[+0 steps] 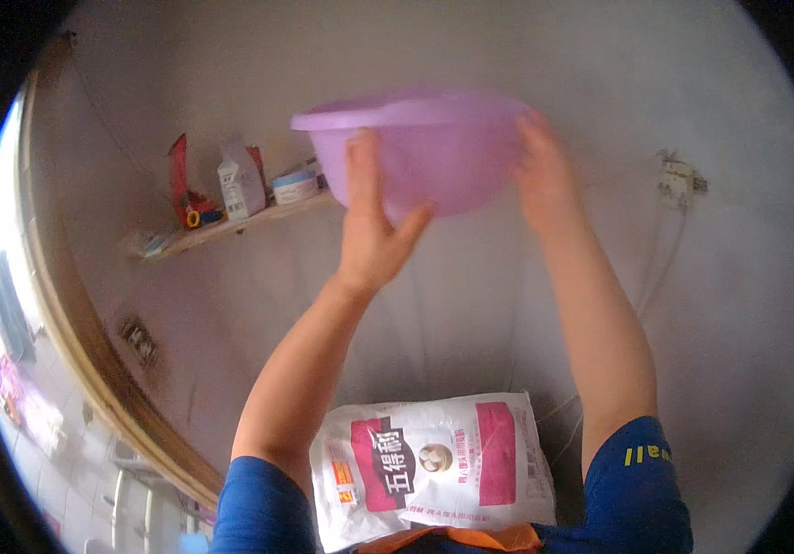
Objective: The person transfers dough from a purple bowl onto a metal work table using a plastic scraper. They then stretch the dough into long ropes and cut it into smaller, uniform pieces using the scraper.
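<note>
Both my arms reach up in front of a wall, with a purple plastic basin (pixel 452 166) between my hands. My left hand (pixel 376 221) presses its fingers along the basin's near left side, the thumb spread below. On the right, my right hand (pixel 542 173) grips the rim and side, its fingertips slightly blurred. The basin is roughly level, rim upward, so its inside is mostly hidden. Its left side overlaps the end of a wall shelf (pixel 251 225) in the view. Below my arms lies a white and pink printed sack (pixel 431 457), its face bearing writing and a picture of buns.
On the shelf stand a white bottle (pixel 238 187), a round tub with a blue lid (pixel 295 187) and a red item (pixel 179 180). A wall socket (pixel 677 183) with hanging cables is at right. Another wall fitting (pixel 139 341) sits lower left, beside a wooden door frame (pixel 92 346).
</note>
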`<control>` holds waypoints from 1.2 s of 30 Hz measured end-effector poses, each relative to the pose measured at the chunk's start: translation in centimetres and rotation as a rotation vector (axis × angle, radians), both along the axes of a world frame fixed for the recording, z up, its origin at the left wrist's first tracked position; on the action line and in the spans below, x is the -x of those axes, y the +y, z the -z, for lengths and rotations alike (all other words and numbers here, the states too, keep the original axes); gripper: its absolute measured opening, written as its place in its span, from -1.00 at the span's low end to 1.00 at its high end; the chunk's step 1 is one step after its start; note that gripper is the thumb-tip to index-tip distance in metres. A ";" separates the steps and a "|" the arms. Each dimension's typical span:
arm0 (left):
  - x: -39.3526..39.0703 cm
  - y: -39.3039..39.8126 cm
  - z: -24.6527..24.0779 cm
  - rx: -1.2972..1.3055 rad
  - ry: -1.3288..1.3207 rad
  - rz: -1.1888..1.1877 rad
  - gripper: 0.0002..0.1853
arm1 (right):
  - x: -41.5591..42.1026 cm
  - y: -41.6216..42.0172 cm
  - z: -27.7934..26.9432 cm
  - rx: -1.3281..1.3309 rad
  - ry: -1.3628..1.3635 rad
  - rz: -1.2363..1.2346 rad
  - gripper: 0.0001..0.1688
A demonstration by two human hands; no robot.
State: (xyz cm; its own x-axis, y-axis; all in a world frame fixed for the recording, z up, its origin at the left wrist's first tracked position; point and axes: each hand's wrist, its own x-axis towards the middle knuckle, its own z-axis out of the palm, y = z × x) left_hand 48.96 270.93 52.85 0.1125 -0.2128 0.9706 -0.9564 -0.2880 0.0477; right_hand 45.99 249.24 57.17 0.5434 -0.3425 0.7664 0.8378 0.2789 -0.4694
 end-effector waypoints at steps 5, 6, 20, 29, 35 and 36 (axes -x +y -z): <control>-3.3 -2.2 -1.3 -0.191 -0.291 -0.682 -0.25 | -3.9 -0.3 0.7 0.428 0.191 0.251 -0.12; -3.9 -2.0 -1.6 -0.177 -0.264 -0.694 -0.25 | -3.6 -1.1 1.4 0.498 0.303 0.227 -0.15; 6.9 -12.8 39.6 -0.958 0.466 0.455 -0.29 | 64.5 8.3 73.2 0.124 2.501 0.345 -0.59; 54.5 -16.9 61.8 -1.952 0.428 0.892 -0.59 | 97.2 30.9 61.8 -1.286 2.240 1.461 -0.74; 76.5 -23.1 52.2 -2.022 0.630 1.111 -0.70 | 109.2 32.7 67.2 -1.572 1.781 1.714 -0.56; 79.6 -23.8 47.8 -2.020 0.675 1.269 -0.75 | 110.2 33.1 67.1 -1.708 1.707 1.507 -0.58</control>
State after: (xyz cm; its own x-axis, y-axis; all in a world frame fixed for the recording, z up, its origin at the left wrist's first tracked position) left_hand -30.62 247.12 5.07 -0.6681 -0.5794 -0.4668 -0.6137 0.0744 0.7860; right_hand -64.18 282.37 -9.89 -0.7736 -0.2246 -0.5926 0.2376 0.7640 -0.5998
